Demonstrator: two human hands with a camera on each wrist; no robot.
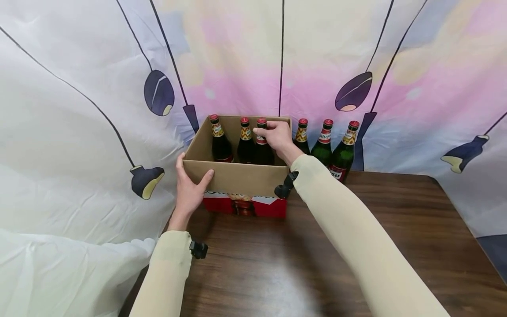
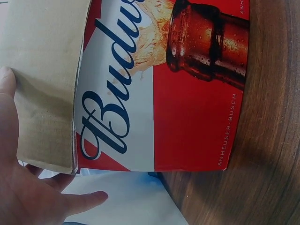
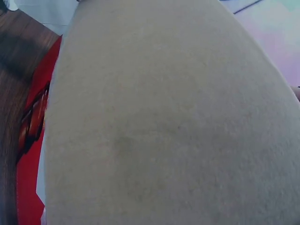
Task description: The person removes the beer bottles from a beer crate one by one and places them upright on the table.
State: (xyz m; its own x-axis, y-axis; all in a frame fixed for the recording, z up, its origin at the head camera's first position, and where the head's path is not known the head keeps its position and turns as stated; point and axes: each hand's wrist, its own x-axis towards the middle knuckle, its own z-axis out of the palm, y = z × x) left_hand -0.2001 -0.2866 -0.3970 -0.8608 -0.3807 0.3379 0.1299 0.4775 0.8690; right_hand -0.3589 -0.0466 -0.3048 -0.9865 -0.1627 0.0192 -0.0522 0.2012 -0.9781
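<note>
A cardboard box [image 1: 237, 177] with a red and white printed front stands on the table, its brown front flap folded outward. My left hand [image 1: 189, 190] grips the flap at the front left corner, thumb on its face and other fingers round the side. Inside the box, my right hand [image 1: 280, 137] pinches the top of a green beer bottle [image 1: 263, 153] with a red cap. Two more upright bottles, one in the middle [image 1: 245, 147] and one at the left [image 1: 222, 145], share the box. In the right wrist view the flap [image 3: 164, 117] hides the right hand's grip.
Three green bottles stand right of the box: one close to it [image 1: 302, 135], a middle one [image 1: 322, 149] and an outer one [image 1: 343, 154]. A brown wooden table [image 1: 396, 220] lies beneath. A printed curtain [image 1: 245, 57] hangs behind, and white cloth [image 1: 71, 273] at the left.
</note>
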